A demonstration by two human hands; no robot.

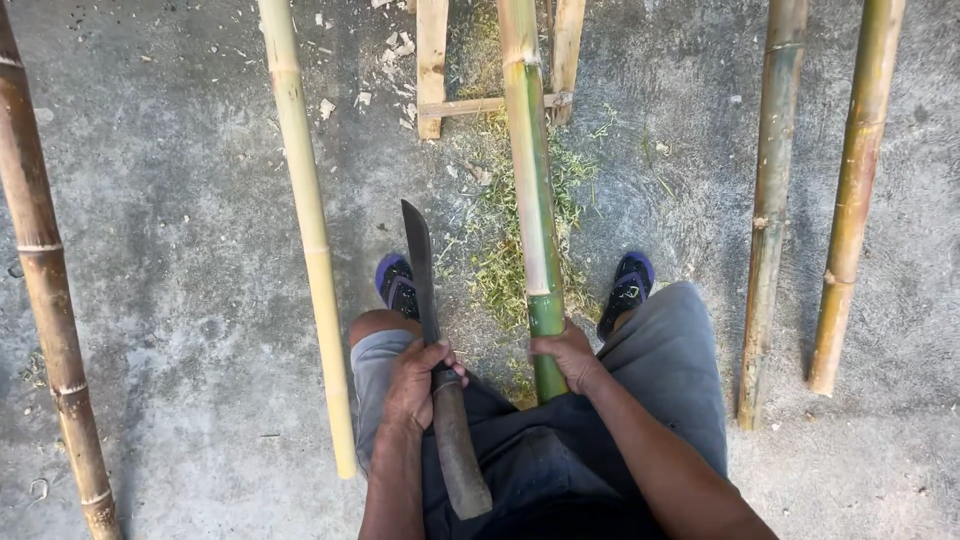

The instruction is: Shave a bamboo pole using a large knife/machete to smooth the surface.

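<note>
No packages, labels, signs or screens show anywhere here.

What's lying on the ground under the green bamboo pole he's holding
Under the green bamboo pole, green shavings are scattered over the concrete floor. Farther up, it crosses a wooden frame. The ground directly beneath the pole, and its near end below the right hand, is hidden.

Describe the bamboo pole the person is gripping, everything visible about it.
The bamboo pole is a long jointed stalk, green with pale strips where the skin looks shaved off. It runs away from the person between the feet, its far part lying on a wooden frame. The right hand grips its near end; green shavings lie beneath it.
</note>
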